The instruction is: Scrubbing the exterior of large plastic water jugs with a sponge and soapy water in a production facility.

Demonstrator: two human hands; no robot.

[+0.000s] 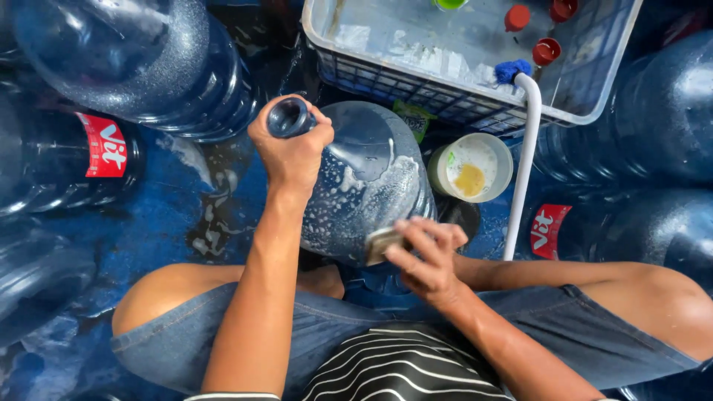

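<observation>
Large blue translucent plastic water jug (364, 186): lies on its side between my knees, neck toward the upper left, its flank streaked with white soap foam. Left hand (292, 152): fingers wrapped fully round the jug's neck, closed tight just below the open mouth. Right hand (429, 256): fingers pinched narrow on a small tan scrubbing pad (380, 243), which presses against the jug's lower side; most of the pad is hidden under my fingers, so its full shape is hard to make out.

Round cream plastic bowl (471, 168): stands just beside the jug on the right, holding yellowish liquid and foam. White bent-handled brush with a blue head (522, 141): leans from the floor up to the rim of a pale grey lattice plastic crate (475, 100). Red bottle caps (546, 50): lie inside the crate. Green object at the crate's top edge: cut off, cannot tell what it is. Other big blue jugs (126, 63): ring the wet blue floor (171, 223), all cropped by the frame.
</observation>
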